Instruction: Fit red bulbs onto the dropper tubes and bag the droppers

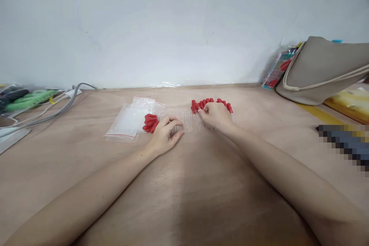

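Note:
My left hand (166, 134) rests over the left end of a row of clear slender tubes (188, 121), its thumb apart from the curved fingers. Just beyond its wrist side lies a small bunch of red rubber bulbs (150, 123); whether tubes are fitted to them is hidden. My right hand (215, 114) is closed, fingertips pinched down among several droppers with red bulbs (196, 105) and clear stems. It appears to grip one dropper, mostly covered by the fingers. More red bulbs show behind and to the right of this hand.
Clear zip bags (125, 119) lie overlapped on the wooden table (184, 200), left of the bulbs. Grey cable (63, 107) and a green item (31, 100) are at far left. A grey-beige drawstring bag (319, 69) and a packaged item (278, 69) stand against the wall at right.

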A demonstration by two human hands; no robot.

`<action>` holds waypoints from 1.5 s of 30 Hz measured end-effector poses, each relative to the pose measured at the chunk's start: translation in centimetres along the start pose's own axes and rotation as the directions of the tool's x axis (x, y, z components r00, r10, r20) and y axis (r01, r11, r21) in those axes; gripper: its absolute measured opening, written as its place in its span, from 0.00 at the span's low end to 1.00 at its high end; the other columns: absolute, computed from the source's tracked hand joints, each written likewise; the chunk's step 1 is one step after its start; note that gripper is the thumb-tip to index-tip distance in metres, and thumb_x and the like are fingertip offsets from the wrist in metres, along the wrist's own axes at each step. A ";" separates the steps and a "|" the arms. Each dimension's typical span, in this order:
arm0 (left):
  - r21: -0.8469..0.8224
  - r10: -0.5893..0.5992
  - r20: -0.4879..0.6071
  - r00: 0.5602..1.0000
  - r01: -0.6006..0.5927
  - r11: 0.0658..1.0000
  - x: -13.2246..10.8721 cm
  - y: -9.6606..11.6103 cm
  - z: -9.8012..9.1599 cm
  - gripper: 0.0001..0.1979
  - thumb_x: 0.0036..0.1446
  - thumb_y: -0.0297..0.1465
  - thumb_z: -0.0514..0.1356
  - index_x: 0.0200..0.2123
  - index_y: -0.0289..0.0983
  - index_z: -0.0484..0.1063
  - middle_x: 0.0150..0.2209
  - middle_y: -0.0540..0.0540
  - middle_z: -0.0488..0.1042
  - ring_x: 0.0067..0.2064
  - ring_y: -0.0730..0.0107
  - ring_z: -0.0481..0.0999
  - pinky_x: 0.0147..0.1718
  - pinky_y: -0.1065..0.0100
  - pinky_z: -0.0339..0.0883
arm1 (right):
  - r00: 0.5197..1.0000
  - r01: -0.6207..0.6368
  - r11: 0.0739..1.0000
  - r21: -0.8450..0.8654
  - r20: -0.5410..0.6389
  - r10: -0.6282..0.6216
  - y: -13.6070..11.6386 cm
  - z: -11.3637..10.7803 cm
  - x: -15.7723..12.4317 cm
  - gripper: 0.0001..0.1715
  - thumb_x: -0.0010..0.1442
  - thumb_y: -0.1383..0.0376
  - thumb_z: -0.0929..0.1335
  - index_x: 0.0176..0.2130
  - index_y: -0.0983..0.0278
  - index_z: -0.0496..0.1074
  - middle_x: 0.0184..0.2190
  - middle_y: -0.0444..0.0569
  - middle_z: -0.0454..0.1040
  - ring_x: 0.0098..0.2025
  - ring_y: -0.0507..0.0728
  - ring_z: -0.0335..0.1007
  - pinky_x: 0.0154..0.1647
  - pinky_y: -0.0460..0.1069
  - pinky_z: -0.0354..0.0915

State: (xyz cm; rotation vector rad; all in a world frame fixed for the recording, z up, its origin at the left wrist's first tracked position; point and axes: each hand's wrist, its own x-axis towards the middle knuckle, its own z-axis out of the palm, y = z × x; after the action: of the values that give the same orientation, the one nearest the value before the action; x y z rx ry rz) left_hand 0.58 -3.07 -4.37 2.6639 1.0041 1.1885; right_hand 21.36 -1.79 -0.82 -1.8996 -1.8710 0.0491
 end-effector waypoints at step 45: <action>0.431 -0.277 0.175 0.945 0.180 0.884 3.2 -4.5 -7.2 0.09 0.54 0.37 0.54 0.30 0.37 0.67 0.29 0.47 0.72 0.33 0.65 0.71 0.32 0.67 0.62 | 0.925 0.371 0.914 0.163 -0.148 -0.349 0.7 2.2 -3.2 0.14 0.59 0.61 0.60 0.38 0.66 0.70 0.32 0.48 0.75 0.33 0.53 0.69 0.33 0.46 0.59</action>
State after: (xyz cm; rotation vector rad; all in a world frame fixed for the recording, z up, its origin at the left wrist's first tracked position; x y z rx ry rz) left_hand -5.22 0.90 1.38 2.7758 1.6225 0.6553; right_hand 21.07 -4.13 -3.99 -1.3796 -2.0272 -0.0042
